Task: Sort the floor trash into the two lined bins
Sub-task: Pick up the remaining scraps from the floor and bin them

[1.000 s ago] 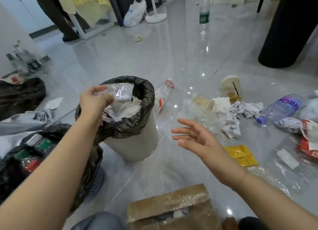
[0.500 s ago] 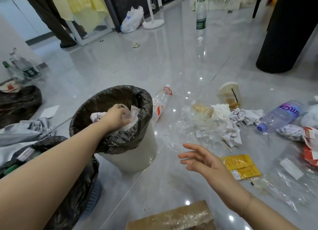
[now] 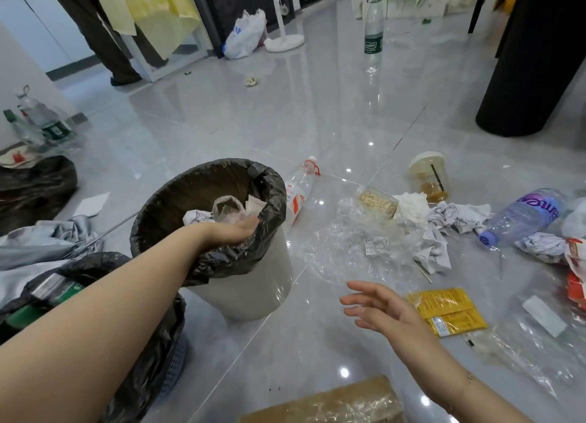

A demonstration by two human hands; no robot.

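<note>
A white bin (image 3: pixel 250 283) lined with a black bag stands left of centre, with crumpled paper and a clear plastic bag (image 3: pixel 226 208) inside. My left hand (image 3: pixel 230 232) reaches into it and lies palm-down on that trash, fingertips near the liner's rim. My right hand (image 3: pixel 379 307) hovers over the floor with fingers spread, holding nothing. A second bin (image 3: pixel 146 353), a blue basket with a black liner, sits at lower left with bottles in it. Floor trash lies to the right: a clear plastic sheet (image 3: pixel 345 254), yellow sachets (image 3: pixel 447 311), crumpled paper (image 3: pixel 444 223).
A red-capped bottle (image 3: pixel 299 189) lies beside the white bin. An oat jar (image 3: pixel 377 202), a lidded cup (image 3: pixel 428 175) and a purple-label bottle (image 3: pixel 523 215) lie farther right. A cardboard box (image 3: pixel 333 405) is at the bottom edge. A black column (image 3: pixel 532 61) stands far right.
My left hand lowered the clear plastic from above the white bin into it and now lies on the trash inside. My right hand stayed spread and drifted slightly down-right.
</note>
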